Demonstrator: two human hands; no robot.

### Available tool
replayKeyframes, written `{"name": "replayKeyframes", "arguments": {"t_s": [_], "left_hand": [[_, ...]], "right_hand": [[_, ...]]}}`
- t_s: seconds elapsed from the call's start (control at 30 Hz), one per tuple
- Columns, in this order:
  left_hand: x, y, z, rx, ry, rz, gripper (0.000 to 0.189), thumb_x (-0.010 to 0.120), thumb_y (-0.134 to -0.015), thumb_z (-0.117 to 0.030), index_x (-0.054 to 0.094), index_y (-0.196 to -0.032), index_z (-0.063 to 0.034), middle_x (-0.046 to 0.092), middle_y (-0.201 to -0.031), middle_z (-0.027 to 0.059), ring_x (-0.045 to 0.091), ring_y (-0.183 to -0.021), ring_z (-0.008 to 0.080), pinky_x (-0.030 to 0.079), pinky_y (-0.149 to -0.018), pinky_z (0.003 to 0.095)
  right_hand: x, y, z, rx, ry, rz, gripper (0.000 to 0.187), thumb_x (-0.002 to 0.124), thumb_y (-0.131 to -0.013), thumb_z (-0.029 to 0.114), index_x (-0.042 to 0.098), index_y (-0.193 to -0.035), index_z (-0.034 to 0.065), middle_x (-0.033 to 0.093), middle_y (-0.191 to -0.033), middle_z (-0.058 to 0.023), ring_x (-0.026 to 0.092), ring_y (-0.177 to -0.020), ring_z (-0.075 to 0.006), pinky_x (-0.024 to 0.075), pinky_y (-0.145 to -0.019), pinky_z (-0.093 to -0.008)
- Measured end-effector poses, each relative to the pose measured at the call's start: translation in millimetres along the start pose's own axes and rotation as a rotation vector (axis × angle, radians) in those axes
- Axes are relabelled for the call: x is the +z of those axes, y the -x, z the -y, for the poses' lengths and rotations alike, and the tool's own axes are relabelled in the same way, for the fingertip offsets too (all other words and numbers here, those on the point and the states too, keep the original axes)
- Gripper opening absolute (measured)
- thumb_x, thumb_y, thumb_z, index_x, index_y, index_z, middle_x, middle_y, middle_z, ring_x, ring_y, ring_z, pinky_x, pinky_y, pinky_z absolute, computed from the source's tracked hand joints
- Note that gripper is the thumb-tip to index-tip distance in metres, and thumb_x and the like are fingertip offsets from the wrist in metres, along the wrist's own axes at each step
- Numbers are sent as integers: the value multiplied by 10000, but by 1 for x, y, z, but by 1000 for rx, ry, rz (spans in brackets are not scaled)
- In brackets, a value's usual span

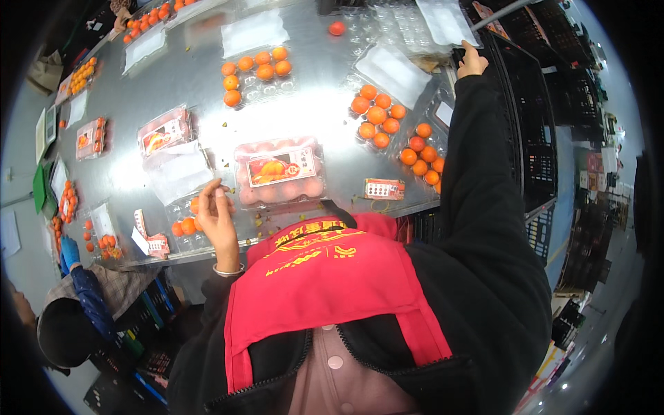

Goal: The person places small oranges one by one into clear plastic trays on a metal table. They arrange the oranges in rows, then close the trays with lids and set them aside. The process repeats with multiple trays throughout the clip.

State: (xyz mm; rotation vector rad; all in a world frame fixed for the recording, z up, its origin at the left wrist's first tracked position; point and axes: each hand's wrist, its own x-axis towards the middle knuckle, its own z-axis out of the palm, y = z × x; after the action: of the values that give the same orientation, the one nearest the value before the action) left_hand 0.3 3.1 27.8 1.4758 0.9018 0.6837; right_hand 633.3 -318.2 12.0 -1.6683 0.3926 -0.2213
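My left hand (215,215) hovers over the right side of a clear plastic tray with orange persimmons (188,225), its fingers loosely bent and no object visible in them. The hand hides part of that tray, whose raised lid carries a white pad (179,171). To the right of this hand lies a closed clamshell pack (280,179) of persimmons with a printed label. Far out at the upper right, my right hand (471,61) has its index finger at the corner of a white pad (447,22). Whether it grips the pad is unclear.
Two part-filled persimmon trays (377,116) (423,155) sit at right, below stacked clear empties (389,26). Another tray (264,91) lies farther back. A small printed box (384,189) is near the metal table's (311,116) edge. At left, a co-worker's blue-gloved hand (69,251) reaches among trays.
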Motion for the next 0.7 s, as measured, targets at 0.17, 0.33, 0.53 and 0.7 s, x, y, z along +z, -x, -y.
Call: {"name": "replayKeyframes", "arguments": {"t_s": [0.17,0.33,0.53,0.7], "left_hand": [[-2,44,13,-252,86,311,195,608,-1065,-115,691,-1198,0,708,-933,59,568,-690,67,469,-630,222],[8,50,29,-667,265,639,294,543,-1110,-183,631,-1296,27,729,-1162,139,696,-918,140,564,-804,255],[27,48,39,-731,607,647,298,443,-1145,-166,496,-1324,66,590,-1423,262,607,-1324,371,488,-1158,442],[22,47,47,-675,564,511,236,460,-1132,-125,515,-1243,77,630,-1301,249,651,-1257,355,527,-1132,427]], "right_hand": [[-40,176,-10,-440,-34,494,438,787,-942,149,625,-1324,11,706,-1123,-67,643,-987,-135,514,-836,-298],[-15,348,-58,-571,141,1015,179,697,-976,151,752,-1124,65,740,-1069,-70,682,-970,-208,540,-836,-347],[58,414,-70,-800,418,1286,300,676,-962,291,753,-1111,42,738,-1095,-157,687,-1058,-355,544,-922,-436],[47,421,-75,-615,451,1232,382,744,-908,349,756,-1130,39,729,-1099,-184,701,-1061,-341,551,-929,-420]]}}
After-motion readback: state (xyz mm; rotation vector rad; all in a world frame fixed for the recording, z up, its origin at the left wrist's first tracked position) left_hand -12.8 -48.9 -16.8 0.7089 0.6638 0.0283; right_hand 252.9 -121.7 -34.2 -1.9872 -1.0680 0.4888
